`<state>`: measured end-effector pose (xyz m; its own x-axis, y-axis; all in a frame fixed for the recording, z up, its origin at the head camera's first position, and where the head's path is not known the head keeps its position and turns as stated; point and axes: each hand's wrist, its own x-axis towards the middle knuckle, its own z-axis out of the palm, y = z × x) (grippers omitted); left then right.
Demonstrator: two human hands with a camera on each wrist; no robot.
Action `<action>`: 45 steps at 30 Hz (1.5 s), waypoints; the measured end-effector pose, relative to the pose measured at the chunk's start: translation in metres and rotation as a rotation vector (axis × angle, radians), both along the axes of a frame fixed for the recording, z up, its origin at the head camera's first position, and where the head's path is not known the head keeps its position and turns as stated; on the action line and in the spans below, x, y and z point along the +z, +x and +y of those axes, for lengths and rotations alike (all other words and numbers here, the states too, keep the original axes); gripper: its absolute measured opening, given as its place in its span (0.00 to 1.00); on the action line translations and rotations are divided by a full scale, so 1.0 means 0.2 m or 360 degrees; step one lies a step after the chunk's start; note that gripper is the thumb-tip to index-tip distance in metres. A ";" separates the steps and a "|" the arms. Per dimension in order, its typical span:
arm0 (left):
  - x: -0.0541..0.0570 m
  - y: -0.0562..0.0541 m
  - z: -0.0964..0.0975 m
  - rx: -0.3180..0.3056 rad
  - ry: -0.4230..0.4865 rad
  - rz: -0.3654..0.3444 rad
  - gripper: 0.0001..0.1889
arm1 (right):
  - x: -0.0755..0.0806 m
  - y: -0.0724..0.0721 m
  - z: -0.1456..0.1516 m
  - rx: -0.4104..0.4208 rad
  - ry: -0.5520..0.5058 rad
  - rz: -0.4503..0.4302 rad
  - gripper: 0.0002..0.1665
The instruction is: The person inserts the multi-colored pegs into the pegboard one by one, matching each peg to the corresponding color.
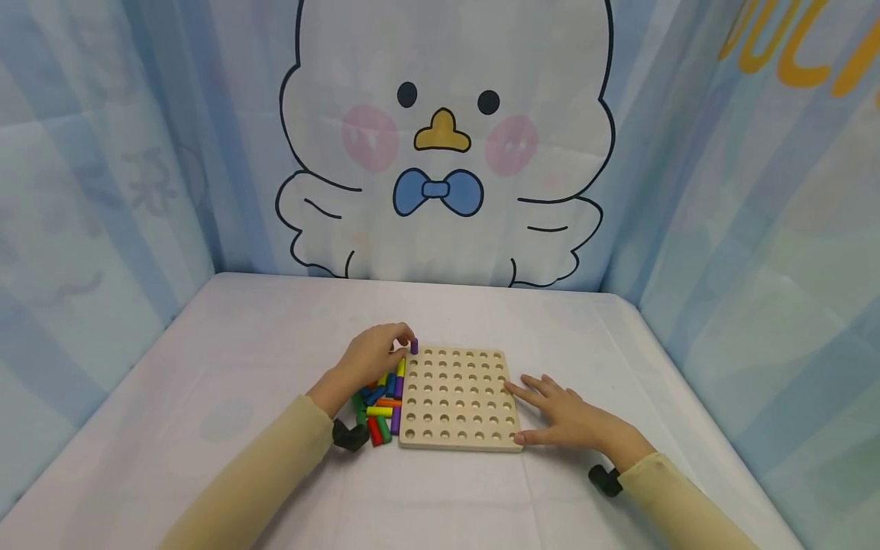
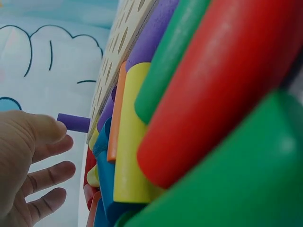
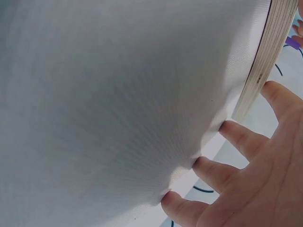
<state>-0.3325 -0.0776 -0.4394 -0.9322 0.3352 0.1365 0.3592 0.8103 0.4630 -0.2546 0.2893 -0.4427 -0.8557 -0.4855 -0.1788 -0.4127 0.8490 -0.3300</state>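
Observation:
A purple peg (image 1: 415, 346) stands upright at the far left corner of the wooden peg board (image 1: 461, 444). My left hand (image 1: 374, 353) pinches this peg by its upper part; in the left wrist view the thumb overlaps the peg's top end and the other fingers hang loose. The board has rows of round holes. At its right side rests my right hand (image 1: 567, 416), fingers spread, with thumb and a fingertip touching the board's edge. In the right wrist view the other fingertips (image 3: 175, 201) rest on the white cloth.
Loose coloured pegs lie heaped along the board's left side, among them a red peg (image 1: 374, 431), a yellow peg (image 1: 380, 411) and several green and blue ones. The white-covered table (image 1: 302, 313) meets a printed curtain (image 1: 440, 244) at the back.

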 end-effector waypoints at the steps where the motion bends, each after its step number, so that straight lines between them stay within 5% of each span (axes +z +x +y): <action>1: 0.00 0.01 0.00 0.0001 0.0005 -0.0010 0.12 | 0.00 0.00 0.00 -0.0002 -0.0003 -0.0001 0.56; 9: 0.02 0.06 0.00 -0.0040 0.0002 -0.0108 0.15 | 0.00 0.01 0.01 0.0001 -0.0006 0.0003 0.55; 21: 0.08 0.17 -0.01 -0.0189 -0.0269 -0.0238 0.06 | 0.01 0.01 0.00 0.0010 -0.0006 0.0010 0.55; 45: 0.08 0.20 -0.01 -0.0043 -0.0349 -0.0257 0.13 | 0.01 0.02 -0.01 -0.0007 0.0052 -0.0021 0.55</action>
